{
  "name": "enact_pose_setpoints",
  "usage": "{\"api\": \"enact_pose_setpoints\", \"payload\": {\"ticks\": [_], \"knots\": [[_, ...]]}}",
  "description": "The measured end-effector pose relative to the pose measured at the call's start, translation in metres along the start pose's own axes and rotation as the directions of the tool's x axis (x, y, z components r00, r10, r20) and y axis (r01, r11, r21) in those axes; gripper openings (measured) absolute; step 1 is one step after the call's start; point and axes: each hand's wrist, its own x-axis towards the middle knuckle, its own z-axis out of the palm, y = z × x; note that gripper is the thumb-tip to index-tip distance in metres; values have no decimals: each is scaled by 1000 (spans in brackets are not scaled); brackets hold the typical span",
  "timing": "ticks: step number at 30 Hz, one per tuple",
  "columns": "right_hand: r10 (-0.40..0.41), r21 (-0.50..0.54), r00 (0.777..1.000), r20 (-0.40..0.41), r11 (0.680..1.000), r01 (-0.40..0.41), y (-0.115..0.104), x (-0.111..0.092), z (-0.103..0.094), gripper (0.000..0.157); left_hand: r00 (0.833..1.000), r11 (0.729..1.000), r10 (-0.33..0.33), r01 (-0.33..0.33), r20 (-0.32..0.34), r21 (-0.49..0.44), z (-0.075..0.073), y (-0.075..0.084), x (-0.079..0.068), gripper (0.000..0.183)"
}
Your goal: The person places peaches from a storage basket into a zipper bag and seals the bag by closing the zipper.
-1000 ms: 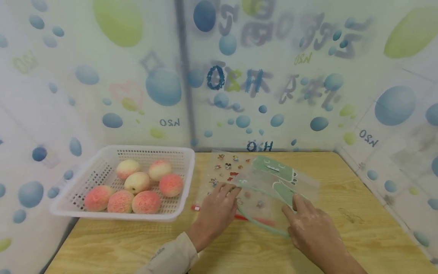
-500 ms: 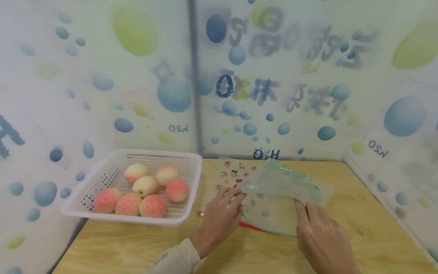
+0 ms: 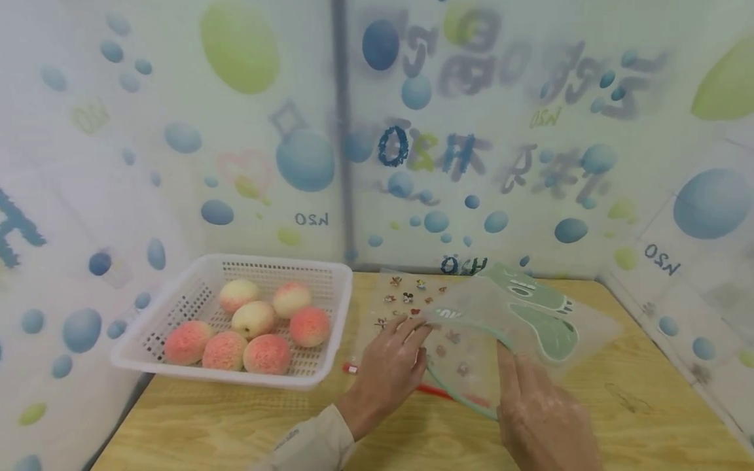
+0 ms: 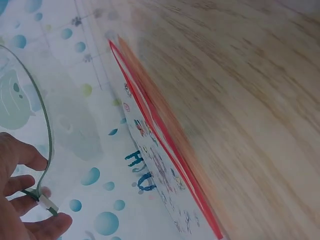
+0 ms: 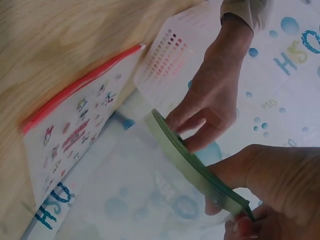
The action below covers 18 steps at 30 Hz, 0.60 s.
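A clear zipper bag (image 3: 544, 330) with green cartoon prints and a green rim is held above the table between both hands. My left hand (image 3: 391, 363) pinches the rim at its left end, beside a small white slider (image 4: 47, 202). My right hand (image 3: 538, 412) grips the right part of the rim, thumb on one side and fingers on the other. The rim bows apart between the hands, so the mouth gapes. Below it lies a second clear zipper bag (image 5: 75, 130) with a red zip and small cartoon prints, partly hidden by the green-rimmed bag and left hand.
A white perforated basket (image 3: 338, 314) holding several peaches (image 3: 268, 353) stands on the left of the wooden table (image 3: 636, 353). Walls with blue and green drop prints (image 3: 436, 222) close in the back and both sides.
The green-rimmed bag folded over briefly, then spread out to the right with its prints showing again. My right hand has turned with the rim. My left hand keeps its pinch on the left end.
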Motion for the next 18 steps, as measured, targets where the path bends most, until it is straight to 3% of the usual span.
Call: {"api": "enact_pose_setpoints", "payload": {"ticks": [6,12,18], "knots": [[-15,9,999,-41,1000,15,-2,-2,7,62,997,998,47,-44,67,-46,6,6,4,41],[-50,-13,995,-89,999,49,-2,-9,18,70,990,995,40,-27,133,-94,13,13,5,44],[-44,3,997,-60,999,44,-2,-14,26,73,966,993,91,-70,242,-93,17,18,5,37]]}}
